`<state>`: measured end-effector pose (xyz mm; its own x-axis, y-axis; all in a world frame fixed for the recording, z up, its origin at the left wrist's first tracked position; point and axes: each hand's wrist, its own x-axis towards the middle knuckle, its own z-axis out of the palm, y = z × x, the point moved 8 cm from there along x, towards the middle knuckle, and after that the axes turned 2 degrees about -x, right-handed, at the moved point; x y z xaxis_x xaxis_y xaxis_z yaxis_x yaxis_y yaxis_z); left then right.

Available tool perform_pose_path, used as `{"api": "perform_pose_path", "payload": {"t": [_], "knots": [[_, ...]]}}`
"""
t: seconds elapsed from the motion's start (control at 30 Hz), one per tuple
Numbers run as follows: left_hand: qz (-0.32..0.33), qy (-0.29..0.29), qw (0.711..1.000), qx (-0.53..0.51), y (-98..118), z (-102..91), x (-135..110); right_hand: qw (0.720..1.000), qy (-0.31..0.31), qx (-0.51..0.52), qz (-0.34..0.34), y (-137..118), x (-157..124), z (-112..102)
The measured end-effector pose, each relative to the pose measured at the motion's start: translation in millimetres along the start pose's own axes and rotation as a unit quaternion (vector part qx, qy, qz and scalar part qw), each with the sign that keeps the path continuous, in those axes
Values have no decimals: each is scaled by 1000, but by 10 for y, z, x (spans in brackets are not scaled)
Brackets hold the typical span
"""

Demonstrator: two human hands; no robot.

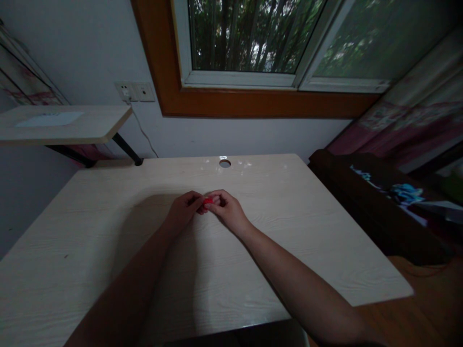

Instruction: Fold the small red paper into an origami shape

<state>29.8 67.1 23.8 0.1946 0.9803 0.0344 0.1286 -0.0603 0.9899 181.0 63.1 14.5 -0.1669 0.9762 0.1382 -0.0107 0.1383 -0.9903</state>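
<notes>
A small red object is pinched between my two hands, just above or on the pale wooden desk. Its kind cannot be made out, since fingers cover most of it. My left hand grips it from the left with thumb and fingers closed. From the right, my right hand holds it the same way, and the fingertips of both hands meet around it. Both forearms reach in from the near edge of the desk.
A raised shelf with a white sheet stands at the back left. A round cable hole is near the desk's back edge. A dark object lies at the near edge. Right of the desk is dark furniture with cloth on it.
</notes>
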Motion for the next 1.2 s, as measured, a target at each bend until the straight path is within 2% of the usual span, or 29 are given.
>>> {"api": "perform_pose_path", "payload": {"t": [0.43, 0.7, 0.83, 1.0, 1.2], "knots": [[-1, -8, 998, -69, -32, 19, 25, 997, 41, 64, -2, 41, 31, -78], [-3, -12, 995, -100, 19, 29, -1, 995, 50, 84, -7, 67, 46, -100], [4, -14, 996, -84, 21, 34, 8, 996, 60, 60, -14, 44, 35, -108], [2, -15, 996, -90, 1, 40, 16, 994, 96, 22, -56, -60, -14, -152], [5, -21, 996, -90, -3, 57, 4, 981, 104, -98, -129, -297, -73, -166]]}}
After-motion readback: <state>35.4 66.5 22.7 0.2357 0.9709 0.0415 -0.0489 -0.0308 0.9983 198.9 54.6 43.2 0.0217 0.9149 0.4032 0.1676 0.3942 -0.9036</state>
